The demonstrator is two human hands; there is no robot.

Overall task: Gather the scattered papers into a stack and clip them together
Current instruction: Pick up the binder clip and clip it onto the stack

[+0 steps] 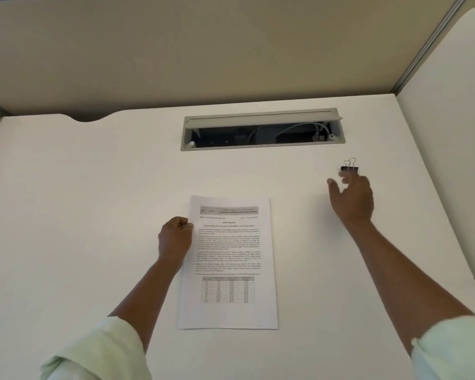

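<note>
The papers (pixel 228 264) lie as one squared stack at the lower centre of the white surface (pixel 93 187). The left hand (pixel 176 237), curled into a fist, rests on their left edge. At right of centre, the right hand (pixel 351 198), fingers spread wide and blurred, reaches just beneath the black binder clip (pixel 349 165).

The right hand's blurred fingertips (pixel 343 178) cover the binder clip's (pixel 348 167) base (print on the papers (pixel 228 261) unreadable).
</note>
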